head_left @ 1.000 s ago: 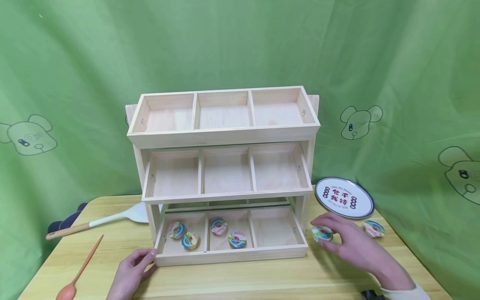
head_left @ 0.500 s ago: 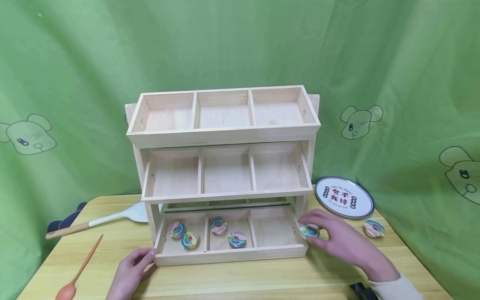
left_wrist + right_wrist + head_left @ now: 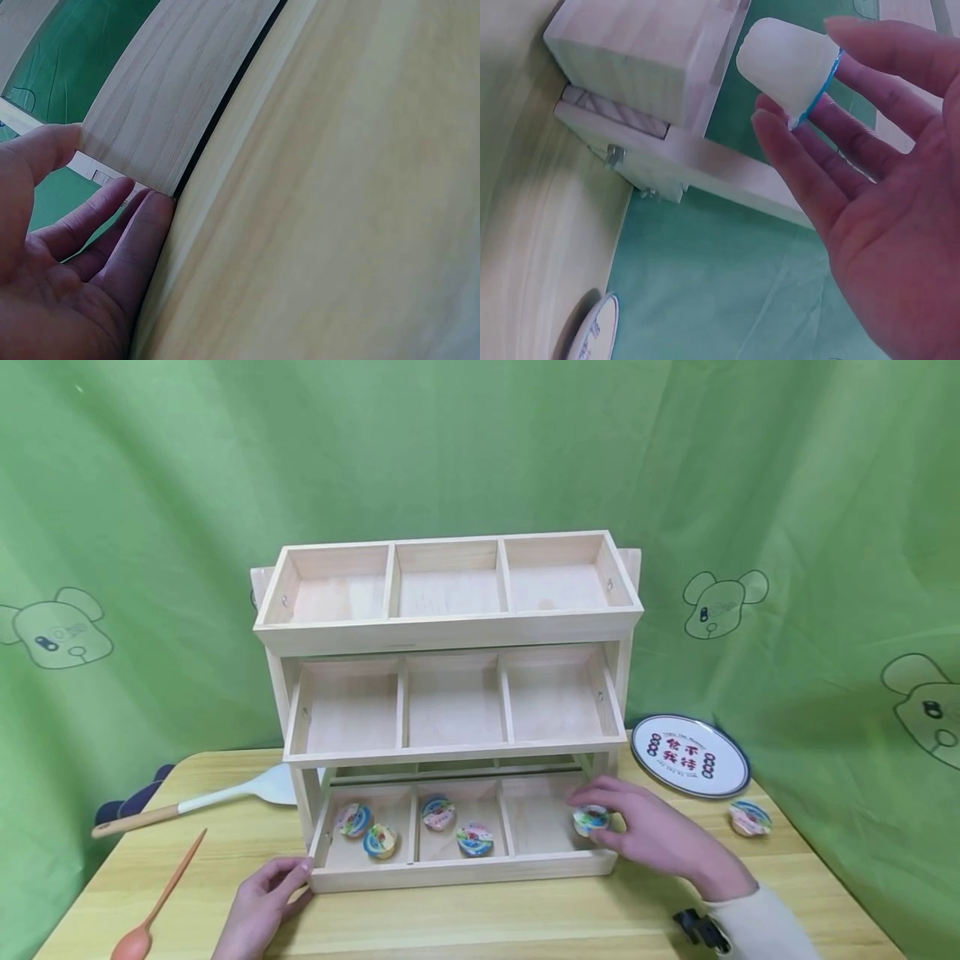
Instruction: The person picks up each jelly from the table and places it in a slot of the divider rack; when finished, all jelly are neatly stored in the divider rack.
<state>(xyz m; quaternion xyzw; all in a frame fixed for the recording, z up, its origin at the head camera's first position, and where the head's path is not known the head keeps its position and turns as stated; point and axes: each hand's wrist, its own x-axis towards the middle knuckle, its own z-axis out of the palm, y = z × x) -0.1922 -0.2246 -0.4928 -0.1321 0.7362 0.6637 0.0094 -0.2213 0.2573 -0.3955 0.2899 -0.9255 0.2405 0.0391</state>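
My right hand pinches a small jelly cup by its rim, over the right compartment of the bottom tray. In the right wrist view this jelly cup shows a whitish body and a blue rim, between thumb and fingers. My left hand holds the left front corner of that tray; the left wrist view has its thumb at the upper edge and fingers at the lower corner. Two jelly cups lie in the left compartment and two more in the middle one.
The wooden rack has two upper trays, each with three bare compartments. On the right are a lettered plate and another jelly cup. A white spatula and an orange spoon lie at left on the table.
My right hand has carried the jelly cup leftward, from beside the rack across the bottom tray's right side wall to above its right compartment. The left hand has stayed at the corner.
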